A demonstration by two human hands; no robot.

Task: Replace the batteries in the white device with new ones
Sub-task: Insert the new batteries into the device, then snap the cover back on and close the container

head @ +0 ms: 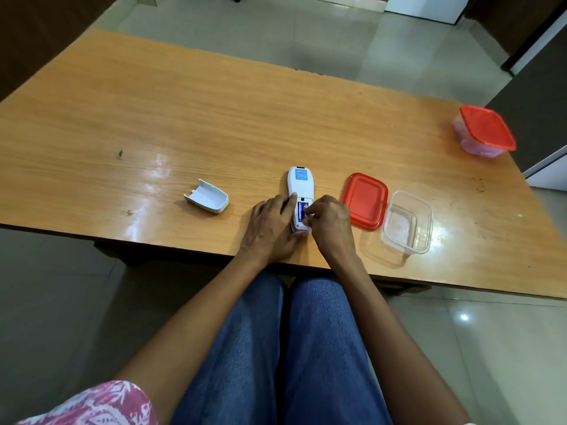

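Note:
The white device (300,187) lies face down near the table's front edge, a blue label on its far end and its battery bay uncovered. My left hand (271,228) grips its near left side and holds it down. The fingertips of my right hand (329,223) press on a dark blue battery (302,208) sitting in the bay. The device's white battery cover (207,200) lies inside-up on the table to the left, apart from both hands.
An open clear plastic box (408,222) stands right of my right hand, its red lid (365,200) flat beside it. A second clear box with a red lid (483,131) on sits at the table's far right. My knees are below the wooden table (184,118).

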